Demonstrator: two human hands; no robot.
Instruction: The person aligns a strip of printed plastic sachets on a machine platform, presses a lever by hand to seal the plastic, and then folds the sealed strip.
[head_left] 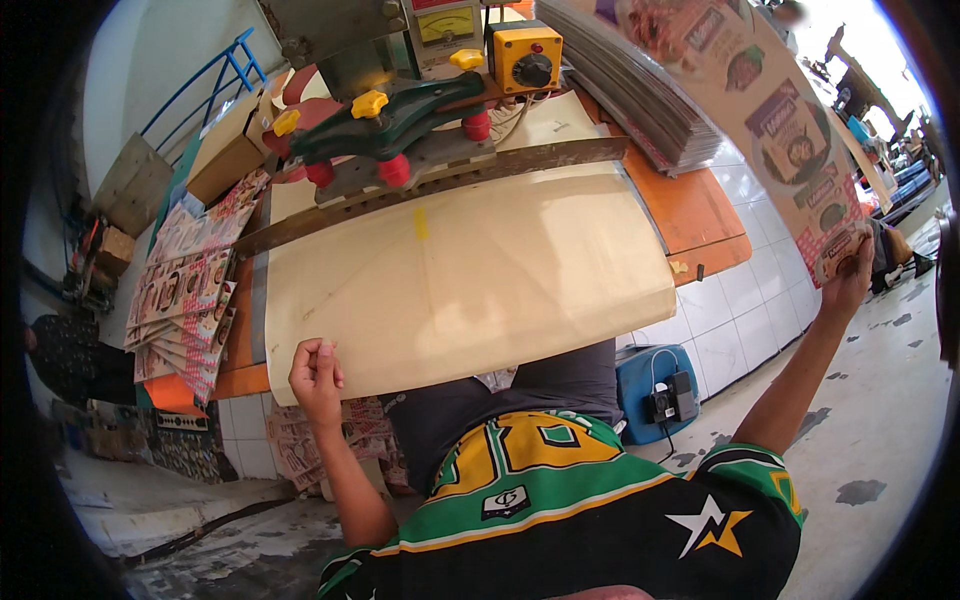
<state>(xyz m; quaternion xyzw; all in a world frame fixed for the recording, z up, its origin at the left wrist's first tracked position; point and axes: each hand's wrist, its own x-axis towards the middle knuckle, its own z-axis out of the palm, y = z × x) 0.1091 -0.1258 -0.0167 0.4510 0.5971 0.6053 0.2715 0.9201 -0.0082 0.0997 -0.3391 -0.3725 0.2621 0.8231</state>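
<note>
My right hand [850, 272] is raised out at the far right, its fingers closed on the lower corner of a large printed sheet [775, 120] showing food pictures and a red check pattern. That sheet slants up past the top edge of the view. My left hand [318, 382] rests at the front left edge of a cream-coloured cover sheet [480, 290] on the table. Its fingers are curled in, and whatever lies inside them is hidden. Beyond the cover stands a press-like machine [390, 130] with a green arm, yellow knobs, red spacers and a long metal bar [560, 153].
On the left lies a pile of printed packets [185, 290], with a cardboard box [228, 145] behind. A thick stack of sheets [640, 95] sits back right on the orange table [700, 225]. A yellow control box [526, 60] tops the machine; a blue container [655, 385] stands below.
</note>
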